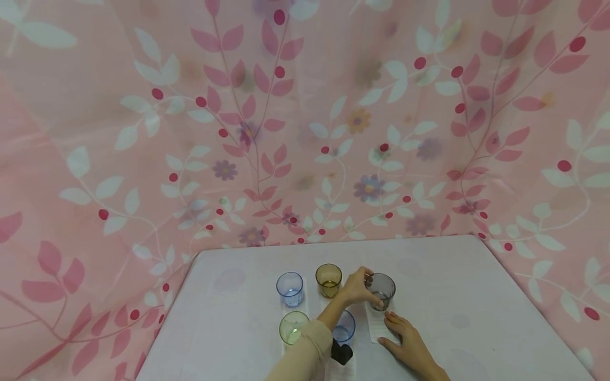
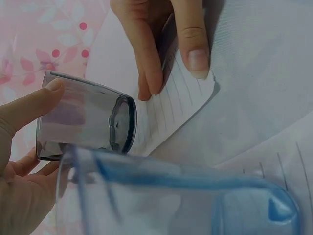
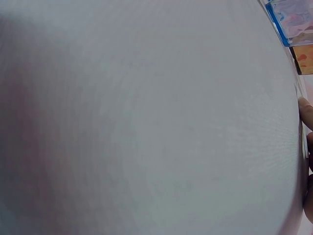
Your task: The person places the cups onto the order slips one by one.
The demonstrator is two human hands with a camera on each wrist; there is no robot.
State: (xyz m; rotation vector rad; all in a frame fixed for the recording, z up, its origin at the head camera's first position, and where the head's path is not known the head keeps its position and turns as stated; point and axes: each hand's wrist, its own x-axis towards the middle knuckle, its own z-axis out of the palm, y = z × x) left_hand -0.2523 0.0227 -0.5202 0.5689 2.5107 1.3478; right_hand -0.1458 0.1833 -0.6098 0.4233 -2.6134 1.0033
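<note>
My left hand (image 1: 358, 287) grips a grey transparent glass (image 1: 383, 288) between thumb and fingers. In the left wrist view the grey glass (image 2: 90, 115) stands over a lined strip of paper (image 2: 183, 93). On the near end of that paper strip (image 1: 379, 330) rests my right hand (image 1: 407, 344), its thumb and fingers extended and touching the paper. Only fingertips (image 3: 307, 115) of the right hand show at the edge of the right wrist view. A blue glass (image 1: 345, 329) stands below my left forearm, partly covered, and looms close in the left wrist view.
An amber glass (image 1: 329, 280) and another blue glass (image 1: 289, 289) stand to the left in the far row. A green glass (image 1: 293, 327) is nearer, partly behind the beige sleeve (image 1: 307, 352). A black object (image 1: 341, 353) lies by the sleeve. Floral curtain (image 1: 305, 132) hangs behind the white table (image 1: 229, 317).
</note>
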